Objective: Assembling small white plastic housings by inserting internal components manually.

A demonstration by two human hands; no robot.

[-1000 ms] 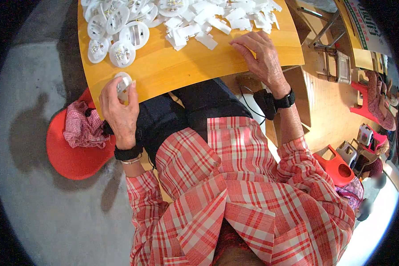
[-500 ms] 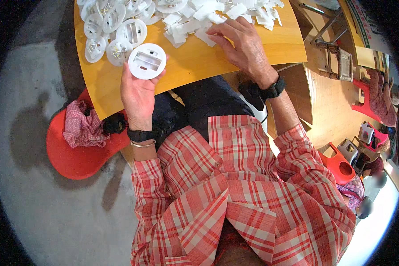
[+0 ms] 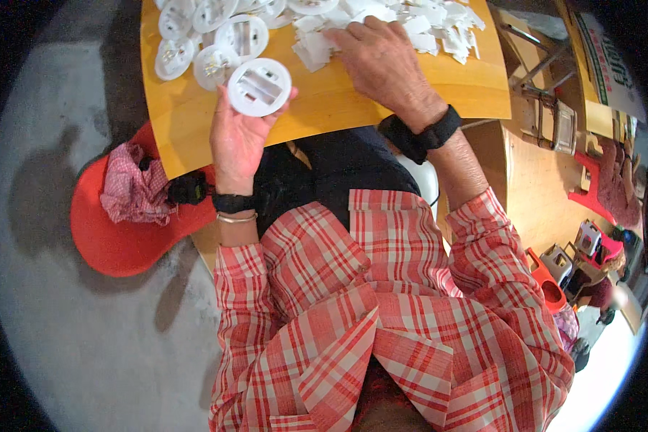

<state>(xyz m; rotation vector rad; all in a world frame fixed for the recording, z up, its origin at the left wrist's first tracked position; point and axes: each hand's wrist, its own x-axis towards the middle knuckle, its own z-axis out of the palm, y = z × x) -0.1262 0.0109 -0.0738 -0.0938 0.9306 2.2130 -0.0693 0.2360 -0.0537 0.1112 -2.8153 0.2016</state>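
Observation:
My left hand [image 3: 241,140] is closed round the edge of a round white plastic disc housing [image 3: 260,87], held just above the near edge of the table. A rectangular battery compartment with metal contacts faces up in it. My right hand [image 3: 385,68] reaches back-down into a pile of small flat white plastic pieces [image 3: 313,49]. Its fingers are bent, with their tips mostly hidden, so what they pinch cannot be made out. Left of the pile lie several similar round housings [image 3: 242,37], some showing wiring and small parts [image 3: 174,59].
The yellow wooden table [image 3: 324,108] ends right before my lap. A red plastic stool [image 3: 115,245] at my left bears a pink patterned cloth [image 3: 133,189]. Cardboard [image 3: 482,155] stands below the table at right. Other people sit farther right, near a red chair [image 3: 590,187].
The view has shifted, so table and housings appear farther right and higher. My left hand still holds the disc housing. My right hand has moved deeper over the pile, its fingers more bent.

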